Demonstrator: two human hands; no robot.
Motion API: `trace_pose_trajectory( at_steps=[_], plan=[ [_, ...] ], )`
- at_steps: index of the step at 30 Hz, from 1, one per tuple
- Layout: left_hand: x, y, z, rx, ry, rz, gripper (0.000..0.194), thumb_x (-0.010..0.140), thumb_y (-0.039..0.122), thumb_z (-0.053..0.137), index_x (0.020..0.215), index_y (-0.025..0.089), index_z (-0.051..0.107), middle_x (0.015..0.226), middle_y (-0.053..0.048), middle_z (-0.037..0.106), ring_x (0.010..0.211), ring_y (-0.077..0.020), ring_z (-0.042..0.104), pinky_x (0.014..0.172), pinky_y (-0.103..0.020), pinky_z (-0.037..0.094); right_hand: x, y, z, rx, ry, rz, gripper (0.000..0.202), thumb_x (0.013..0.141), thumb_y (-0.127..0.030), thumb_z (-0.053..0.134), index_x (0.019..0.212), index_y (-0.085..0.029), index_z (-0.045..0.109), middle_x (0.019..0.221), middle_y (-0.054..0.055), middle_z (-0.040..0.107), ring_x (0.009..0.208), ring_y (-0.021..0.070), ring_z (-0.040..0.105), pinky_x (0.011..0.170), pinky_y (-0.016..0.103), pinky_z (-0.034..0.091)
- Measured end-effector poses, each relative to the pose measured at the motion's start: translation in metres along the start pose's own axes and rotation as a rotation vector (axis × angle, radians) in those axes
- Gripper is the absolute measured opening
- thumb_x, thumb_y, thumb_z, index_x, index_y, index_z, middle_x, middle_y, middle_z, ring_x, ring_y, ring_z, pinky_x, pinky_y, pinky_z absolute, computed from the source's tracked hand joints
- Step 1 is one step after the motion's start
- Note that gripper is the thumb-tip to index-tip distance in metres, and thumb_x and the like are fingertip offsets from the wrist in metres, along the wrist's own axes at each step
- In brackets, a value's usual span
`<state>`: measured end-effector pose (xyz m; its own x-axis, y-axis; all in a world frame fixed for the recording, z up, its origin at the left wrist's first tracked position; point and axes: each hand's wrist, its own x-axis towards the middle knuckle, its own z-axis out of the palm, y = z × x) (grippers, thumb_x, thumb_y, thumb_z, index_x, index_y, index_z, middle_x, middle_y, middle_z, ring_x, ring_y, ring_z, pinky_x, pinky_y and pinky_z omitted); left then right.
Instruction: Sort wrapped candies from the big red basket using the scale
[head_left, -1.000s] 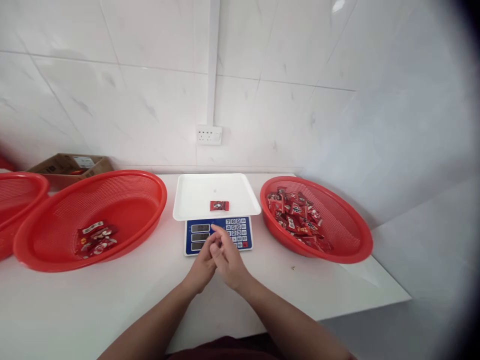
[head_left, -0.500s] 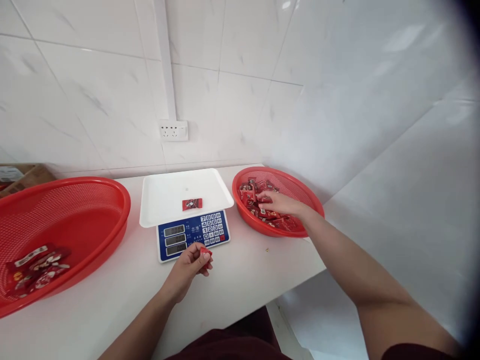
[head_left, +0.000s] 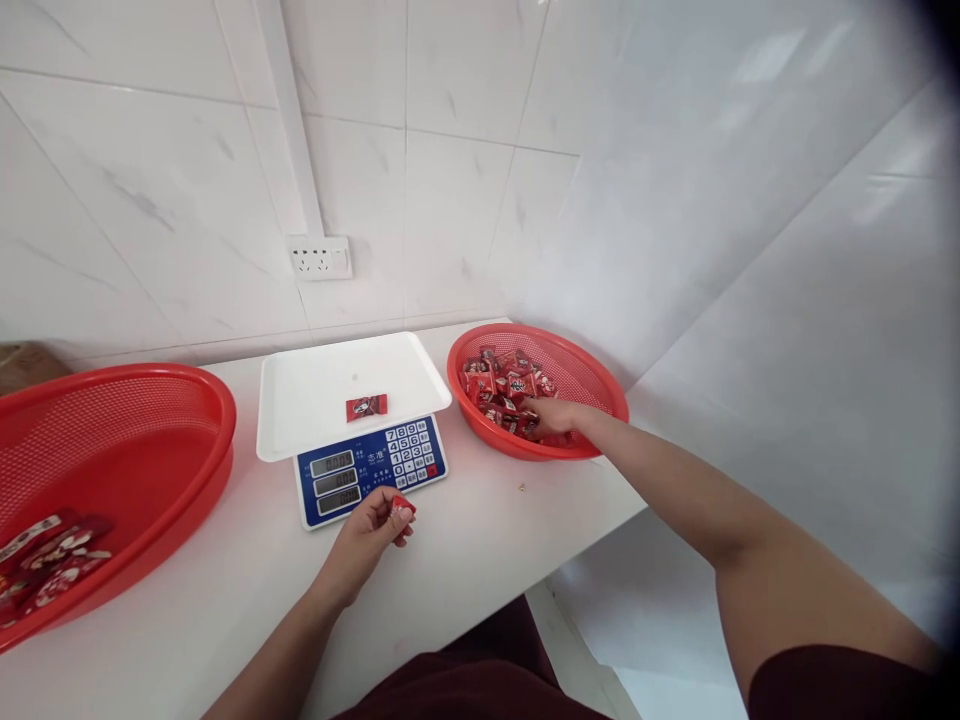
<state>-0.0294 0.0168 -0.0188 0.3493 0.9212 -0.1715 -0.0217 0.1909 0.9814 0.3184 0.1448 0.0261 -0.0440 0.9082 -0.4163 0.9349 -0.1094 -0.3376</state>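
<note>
My left hand [head_left: 373, 530] is closed on a small red packet [head_left: 403, 506], pinched between thumb and fingers just in front of the scale. My right hand [head_left: 553, 416] reaches into the right red basket [head_left: 600, 385], its fingertips hidden among several red wrapped packets [head_left: 517, 385]. Whether those fingers grip a packet does not show. On the white tray [head_left: 300, 380] of the blue scale [head_left: 375, 465] lies a single red packet [head_left: 367, 407].
A larger red basket [head_left: 150, 480] stands at the left with several red packets [head_left: 52, 565] in it. Behind it is a cardboard box [head_left: 30, 366]. A wall socket [head_left: 320, 258] sits above the scale, and a tiny crumb [head_left: 522, 488] lies on the white table [head_left: 465, 580].
My right hand has moved lower and deeper among the packets. My left hand keeps its packet in front of the scale. The whole view has shifted slightly to the right.
</note>
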Motion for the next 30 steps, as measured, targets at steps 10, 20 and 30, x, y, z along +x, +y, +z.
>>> trace_pose_trajectory(
  at_steps=[10,20,30],
  plan=[
    [0.001,0.000,0.000,-0.005,-0.021,-0.021,0.030,0.076,0.047,0.059,0.078,0.018,0.052,0.079,-0.002,0.054,0.069,-0.0135,0.052,0.062,-0.024,0.044,-0.020,0.008,-0.029,0.518,0.172,-0.060,0.050,0.074,-0.037,0.065,0.119,-0.019,0.055,0.115,0.011,0.063,0.097,0.0236,0.061,0.077,0.031,0.050],
    [0.002,-0.003,-0.002,-0.019,-0.022,-0.016,0.028,0.077,0.045,0.058,0.081,0.018,0.052,0.079,-0.001,0.053,0.069,-0.0129,0.051,0.062,-0.024,0.043,-0.008,0.001,-0.024,0.619,0.287,0.072,0.038,0.079,-0.040,0.058,0.111,-0.018,0.059,0.114,0.012,0.063,0.095,0.0226,0.061,0.072,0.031,0.051],
    [0.002,-0.004,-0.005,0.001,-0.033,0.016,0.026,0.080,0.044,0.056,0.082,0.018,0.052,0.080,-0.001,0.053,0.070,-0.0122,0.051,0.065,-0.024,0.043,-0.018,-0.002,-0.020,0.425,0.472,0.093,0.041,0.075,-0.052,0.057,0.090,-0.015,0.067,0.097,0.011,0.067,0.091,0.0262,0.059,0.082,0.034,0.043]
  ],
)
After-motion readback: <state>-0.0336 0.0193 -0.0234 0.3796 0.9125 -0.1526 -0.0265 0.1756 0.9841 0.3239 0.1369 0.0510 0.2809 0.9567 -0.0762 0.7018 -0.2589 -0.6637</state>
